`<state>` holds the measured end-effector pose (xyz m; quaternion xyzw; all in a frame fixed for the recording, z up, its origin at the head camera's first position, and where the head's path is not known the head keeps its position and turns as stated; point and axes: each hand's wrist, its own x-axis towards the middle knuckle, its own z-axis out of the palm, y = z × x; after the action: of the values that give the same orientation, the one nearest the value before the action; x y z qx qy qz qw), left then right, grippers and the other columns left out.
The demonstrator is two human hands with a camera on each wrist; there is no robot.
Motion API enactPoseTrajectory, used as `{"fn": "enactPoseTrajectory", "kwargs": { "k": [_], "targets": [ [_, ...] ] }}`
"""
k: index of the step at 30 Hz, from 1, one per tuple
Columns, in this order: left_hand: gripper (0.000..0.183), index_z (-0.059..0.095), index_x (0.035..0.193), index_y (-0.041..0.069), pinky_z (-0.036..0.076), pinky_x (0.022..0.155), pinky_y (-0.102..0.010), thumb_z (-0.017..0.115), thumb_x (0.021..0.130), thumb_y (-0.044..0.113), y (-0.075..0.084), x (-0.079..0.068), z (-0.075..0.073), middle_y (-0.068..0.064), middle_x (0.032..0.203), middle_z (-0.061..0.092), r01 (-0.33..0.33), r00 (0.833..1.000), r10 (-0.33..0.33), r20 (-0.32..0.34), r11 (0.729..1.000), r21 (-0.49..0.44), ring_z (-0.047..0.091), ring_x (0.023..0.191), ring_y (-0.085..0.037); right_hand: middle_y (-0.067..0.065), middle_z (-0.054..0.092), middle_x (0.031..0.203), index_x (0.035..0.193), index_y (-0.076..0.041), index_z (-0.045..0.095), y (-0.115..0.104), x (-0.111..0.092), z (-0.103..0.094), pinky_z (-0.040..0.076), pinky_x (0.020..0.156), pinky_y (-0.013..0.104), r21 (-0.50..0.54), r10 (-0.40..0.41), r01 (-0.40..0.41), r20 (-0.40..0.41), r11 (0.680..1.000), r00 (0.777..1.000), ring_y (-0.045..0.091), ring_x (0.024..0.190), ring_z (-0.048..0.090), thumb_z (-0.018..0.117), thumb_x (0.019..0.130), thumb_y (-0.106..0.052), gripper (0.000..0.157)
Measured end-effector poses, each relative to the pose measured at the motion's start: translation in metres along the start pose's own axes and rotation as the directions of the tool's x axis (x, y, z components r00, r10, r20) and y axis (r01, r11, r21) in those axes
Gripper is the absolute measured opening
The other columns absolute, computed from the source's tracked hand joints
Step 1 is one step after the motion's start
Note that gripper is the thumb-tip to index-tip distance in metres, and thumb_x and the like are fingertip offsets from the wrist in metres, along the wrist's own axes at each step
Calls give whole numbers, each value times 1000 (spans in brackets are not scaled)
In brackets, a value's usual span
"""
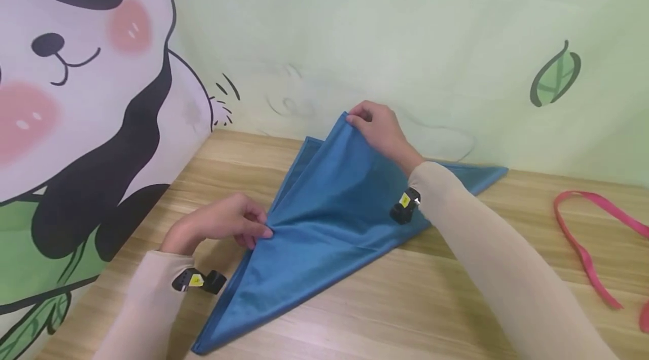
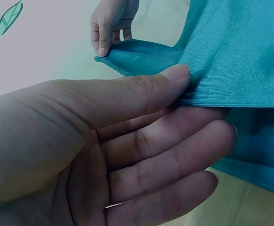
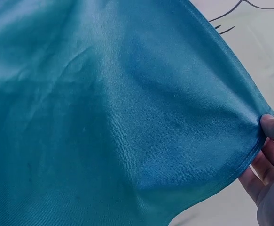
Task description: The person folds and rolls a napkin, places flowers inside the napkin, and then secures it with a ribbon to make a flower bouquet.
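Note:
A blue satiny cloth (image 1: 334,236), folded into a rough triangle, lies on the wooden table. My right hand (image 1: 377,126) pinches its upper corner between thumb and fingers and holds that corner raised off the table. Along the left edge, my left hand (image 1: 228,222) pinches the hem between thumb and forefinger. In the left wrist view the hem of the cloth (image 2: 235,80) sits under the thumb, the other fingers reaching beneath it. The right wrist view shows the cloth (image 3: 174,108) stretched toward the fingertips. A second layer shows behind the raised corner.
A pink ribbon (image 1: 583,253) lies in a loop on the table (image 1: 507,247) at the right. Behind the table stands a pale green backdrop (image 1: 380,27) with a leaf drawing, and a large printed panda (image 1: 96,95) fills the left side.

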<state>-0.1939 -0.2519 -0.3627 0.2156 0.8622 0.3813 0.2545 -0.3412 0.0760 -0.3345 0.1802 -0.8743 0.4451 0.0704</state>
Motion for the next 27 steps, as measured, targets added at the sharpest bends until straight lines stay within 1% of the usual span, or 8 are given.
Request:
{"fn": "enactPoseTrajectory", "kwargs": {
  "k": [4,8,13,16,20,23,27],
  "targets": [
    [16,72,86,4,62,67,-38,77,98,13,-4,2,0,-5,76,71,14,1000,-14,5,1000,-10,72,69,-23,14,74,115,116,-1,72,0,4,7,50,99,44,18,7,-6,-10,1000,1000,29,107,66,66,107,-17,19],
    [18,71,84,3,61,66,-37,77,98,12,-8,3,-1,-5,74,70,12,1000,-12,7,1000,-9,71,67,-22,14,74,115,115,-1,73,-1,10,14,51,99,44,48,3,-2,-13,999,1000,28,108,66,67,107,-16,18],
    [19,70,81,1,60,63,-34,77,97,10,-11,0,0,-5,70,68,13,1000,-13,10,1000,-19,69,63,-20,13,73,113,114,-2,73,0,13,25,51,98,43,66,24,-24,0,998,1000,28,107,66,67,107,-16,17],
    [18,71,83,1,60,62,-34,77,97,10,-10,-1,0,-5,69,68,27,1000,-26,11,999,-21,68,63,-19,13,73,112,113,-2,72,2,14,31,51,97,43,66,41,-41,-4,997,999,28,105,65,67,107,-16,17],
    [17,73,84,2,60,63,-35,77,98,12,-8,-1,-1,-4,70,68,54,999,-54,-8,999,0,68,63,-19,14,73,111,114,-1,72,7,17,38,51,93,43,74,32,-30,-21,997,999,29,103,65,66,107,-16,18],
    [17,72,84,3,59,63,-35,77,98,13,-6,-2,-2,-4,71,67,74,997,-74,-24,997,15,67,63,-19,13,73,109,114,-2,72,10,18,44,51,90,42,86,39,-37,-17,996,999,28,100,64,65,108,-18,18],
    [19,72,83,3,59,64,-35,77,98,13,-7,-2,-1,-3,70,67,83,996,-82,-24,996,29,67,63,-19,11,71,106,114,-5,72,14,16,52,51,86,41,85,79,-79,-2,993,997,26,95,63,65,108,-20,18]
  ]
}}
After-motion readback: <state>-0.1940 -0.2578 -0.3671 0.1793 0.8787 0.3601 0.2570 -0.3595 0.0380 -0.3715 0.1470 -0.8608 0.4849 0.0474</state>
